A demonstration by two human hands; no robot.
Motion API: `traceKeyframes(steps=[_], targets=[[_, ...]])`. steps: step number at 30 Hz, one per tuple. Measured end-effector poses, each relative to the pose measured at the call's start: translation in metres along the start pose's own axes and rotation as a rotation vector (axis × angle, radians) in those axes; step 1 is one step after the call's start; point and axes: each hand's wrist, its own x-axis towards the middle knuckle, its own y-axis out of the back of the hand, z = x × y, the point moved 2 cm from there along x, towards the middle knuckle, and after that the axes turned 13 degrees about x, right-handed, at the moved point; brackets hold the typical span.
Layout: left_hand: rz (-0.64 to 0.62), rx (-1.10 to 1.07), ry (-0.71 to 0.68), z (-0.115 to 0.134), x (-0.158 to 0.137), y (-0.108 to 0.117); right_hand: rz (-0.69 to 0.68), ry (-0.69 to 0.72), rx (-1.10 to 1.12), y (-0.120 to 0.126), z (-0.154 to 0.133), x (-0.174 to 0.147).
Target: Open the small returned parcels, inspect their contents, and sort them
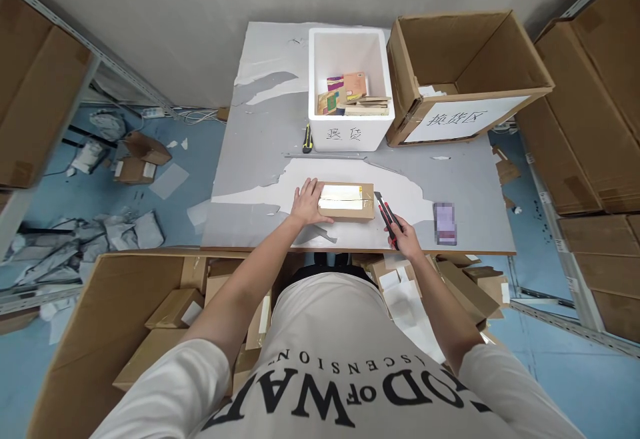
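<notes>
A small brown cardboard box [367, 209] with a white label [345, 193] on top lies near the front of the table [260, 132]. My left hand [307, 204] rests with spread fingers on the left end of the box. In my right hand [404, 235] is a red and black utility knife [387, 217], its fingers wrapped round the handle. The knife's tip points up and left, close beside the right end of the box; whether they touch I cannot tell.
A white foam box [350, 133] holding several small packets and a large open carton [470, 119] stand at the back. A yellow and black cutter [307, 139] lies by the foam box. A phone [445, 223] lies at right. Cartons [167, 309] are below the front edge.
</notes>
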Motion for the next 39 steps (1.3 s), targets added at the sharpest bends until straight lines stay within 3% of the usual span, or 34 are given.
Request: traceKeyframes(steps=[9, 17, 25, 32, 35, 39], targets=[[0.074, -0.024, -0.019, 0.000, -0.001, -0.004, -0.089, -0.034, -0.078, 0.012, -0.011, 0.000], [0.053, 0.040, 0.005, 0.002, -0.002, -0.004, -0.152, -0.096, -0.126, 0.027, -0.017, -0.004], [0.028, 0.054, 0.028, 0.005, -0.001, 0.000, -0.232, -0.152, -0.133, 0.043, -0.002, -0.025], [0.057, 0.014, -0.002, 0.001, -0.002, -0.007, -0.216, -0.096, -0.209, 0.044, -0.001, -0.031], [0.042, 0.015, 0.005, -0.001, -0.002, -0.009, -0.132, -0.025, -0.282, 0.058, 0.002, -0.032], [0.003, 0.027, 0.008, -0.001, -0.003, -0.009, 0.191, 0.182, -0.367, 0.078, 0.020, -0.024]])
